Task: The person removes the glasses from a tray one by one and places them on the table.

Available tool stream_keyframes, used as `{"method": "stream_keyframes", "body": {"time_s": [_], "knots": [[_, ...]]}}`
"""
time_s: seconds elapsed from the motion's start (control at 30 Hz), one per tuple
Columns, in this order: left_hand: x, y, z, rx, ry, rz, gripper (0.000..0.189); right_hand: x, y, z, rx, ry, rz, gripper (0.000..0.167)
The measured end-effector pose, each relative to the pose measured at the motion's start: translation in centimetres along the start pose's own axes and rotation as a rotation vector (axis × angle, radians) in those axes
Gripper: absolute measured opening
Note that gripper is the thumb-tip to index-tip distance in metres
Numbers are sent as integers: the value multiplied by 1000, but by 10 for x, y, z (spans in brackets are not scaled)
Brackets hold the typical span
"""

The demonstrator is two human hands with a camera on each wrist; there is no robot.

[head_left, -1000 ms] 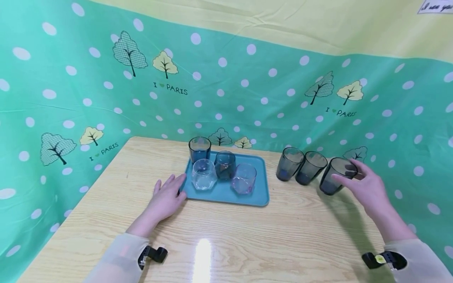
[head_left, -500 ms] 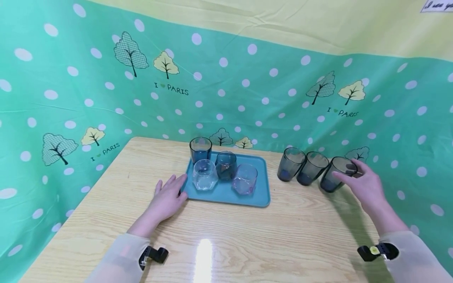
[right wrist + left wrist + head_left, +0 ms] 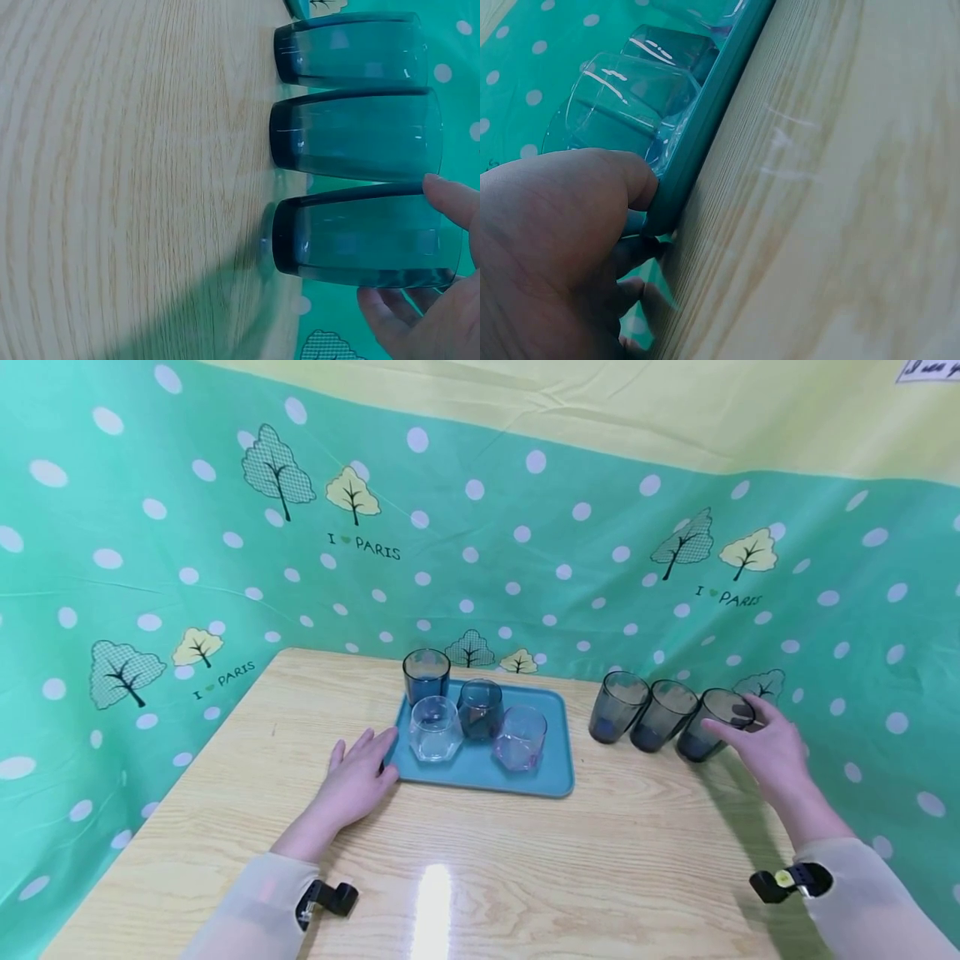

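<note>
My right hand (image 3: 765, 745) grips a tall smoky-grey drinking glass (image 3: 360, 232) near its rim, thumb on one side and fingers on the other. That glass is upright, at the right end of a row. Beside it stand a middle grey glass (image 3: 663, 717) and a left one (image 3: 618, 707). Whether its base touches the table I cannot tell. My left hand (image 3: 360, 778) rests at the left front corner of a blue tray (image 3: 465, 782), thumb against the rim (image 3: 667, 202), the other fingers relaxed along the left side.
The tray holds a clear faceted glass (image 3: 435, 731), a pinkish faceted glass (image 3: 520, 740), a dark short glass (image 3: 480, 710) and a taller blue-grey glass (image 3: 426, 677). A patterned green curtain (image 3: 525, 560) hangs behind the wooden table (image 3: 570, 877).
The held glass has moved slightly back and left, closer to the middle grey glass. My right forearm has shifted left with it. My left hand stays at the tray.
</note>
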State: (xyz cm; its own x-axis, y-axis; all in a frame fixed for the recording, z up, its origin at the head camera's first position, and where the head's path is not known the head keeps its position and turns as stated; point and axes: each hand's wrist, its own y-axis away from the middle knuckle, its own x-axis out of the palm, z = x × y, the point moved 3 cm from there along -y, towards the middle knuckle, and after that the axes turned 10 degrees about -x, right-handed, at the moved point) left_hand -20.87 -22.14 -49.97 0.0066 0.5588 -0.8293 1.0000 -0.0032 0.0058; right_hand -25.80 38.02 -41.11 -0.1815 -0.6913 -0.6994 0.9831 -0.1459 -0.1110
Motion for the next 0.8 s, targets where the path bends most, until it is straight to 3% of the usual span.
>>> {"method": "stream_keyframes", "body": {"time_s": [0.4, 0.8], "knots": [[-1, 2, -2, -3, 7, 6, 66, 4, -8, -2, 23, -68, 18, 120], [-2, 2, -2, -2, 4, 9, 66, 5, -11, -1, 30, -41, 19, 120]]}}
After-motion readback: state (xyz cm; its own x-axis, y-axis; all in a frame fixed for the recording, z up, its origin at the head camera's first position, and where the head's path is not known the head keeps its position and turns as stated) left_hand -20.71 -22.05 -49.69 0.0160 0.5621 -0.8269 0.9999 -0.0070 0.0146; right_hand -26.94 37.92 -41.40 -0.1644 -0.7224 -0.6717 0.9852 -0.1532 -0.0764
